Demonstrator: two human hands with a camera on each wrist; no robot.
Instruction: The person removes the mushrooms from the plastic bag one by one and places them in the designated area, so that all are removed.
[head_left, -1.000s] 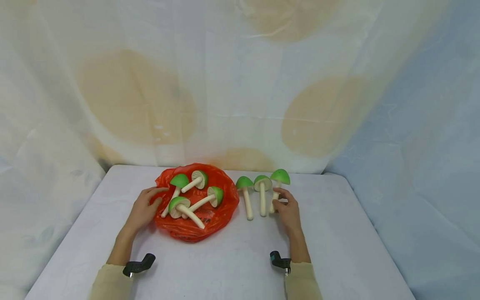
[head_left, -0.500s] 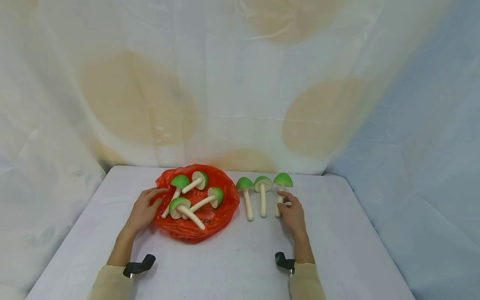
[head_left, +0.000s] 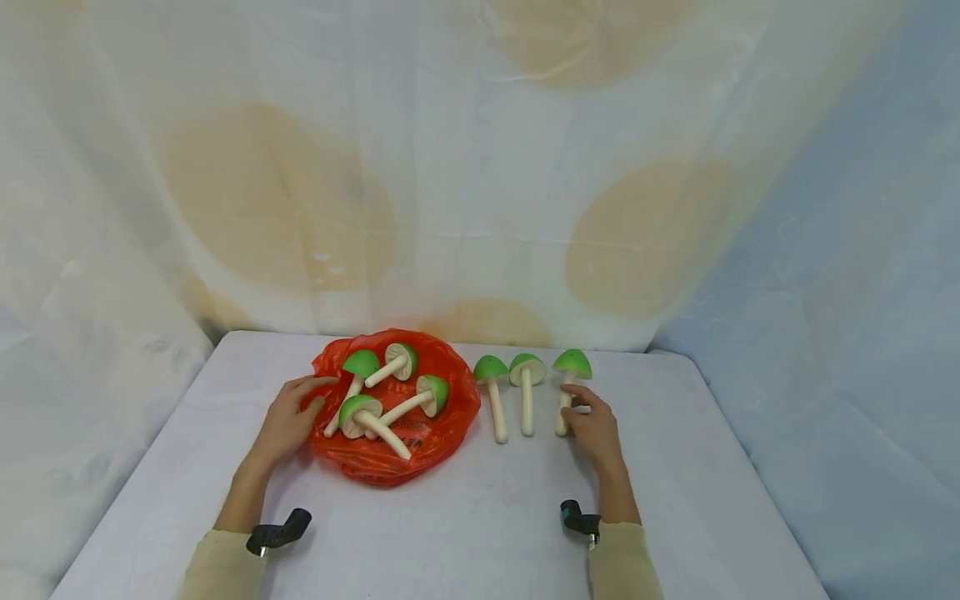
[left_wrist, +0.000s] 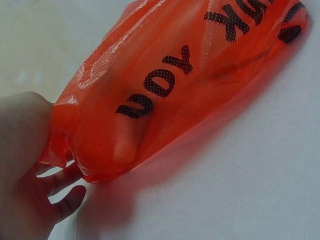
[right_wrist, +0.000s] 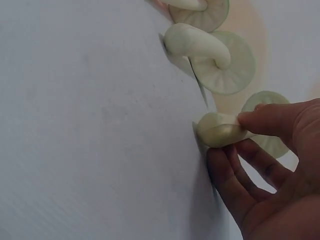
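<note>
My right hand (head_left: pixel 596 427) pinches the pale stem of a green-capped model mushroom (head_left: pixel 573 364) between thumb and fingers. The mushroom lies with its cap away from me, as the right wrist view (right_wrist: pixel 220 131) also shows. To its left, two like mushrooms lie side by side, a nearer one (head_left: pixel 527 400) and a farther one (head_left: pixel 496 408), caps pointing away. My left hand (head_left: pixel 288 421) rests at the left rim of a red plastic bag (head_left: pixel 442 446), thumb and fingers apart. Several green-capped mushrooms (head_left: pixel 381 429) lie jumbled in the bag's opening. In the left wrist view, the bag (left_wrist: pixel 165 110) partly hides the fingers.
A white-covered table (head_left: pixel 465 533) carries everything. Behind it hangs a pale curtain (head_left: pixel 480 167) with tan round patches, and another sheet (head_left: pixel 840 292) hangs on the right. Black wrist cameras (head_left: pixel 279 532) sit on both forearms.
My right hand has moved to the right with the mushroom in its fingers, widening the gap to the other two. The left hand and the bag have stayed in place.
</note>
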